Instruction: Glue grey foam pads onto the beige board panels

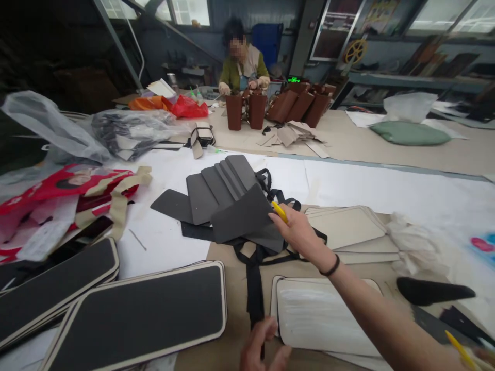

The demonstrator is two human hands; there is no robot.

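Observation:
My right hand (pixel 296 229) reaches in from the right over a pile of dark grey panels. Its fingers pinch the edge of the top dark grey panel (pixel 243 214), and a thin yellow tool (pixel 279 211) sticks out between them; its kind is unclear. Under it lie several more grey panels (pixel 216 185) and black straps (pixel 255 283). At the bottom edge is my left hand (pixel 263 348), fingers bent and apart, holding nothing visible. It is close to the left corner of a pale panel (pixel 328 309) with a whitish, streaked surface.
Black panels with cream edges (pixel 150 314) are stacked at front left. Beige panels (pixel 344 226) lie right of the pile, near a black tapered object (pixel 433 291). Plastic bags (pixel 127 129) and a red bag (pixel 77 190) fill the left. Across the table, a person (pixel 242 62) handles brown cases (pixel 234 113).

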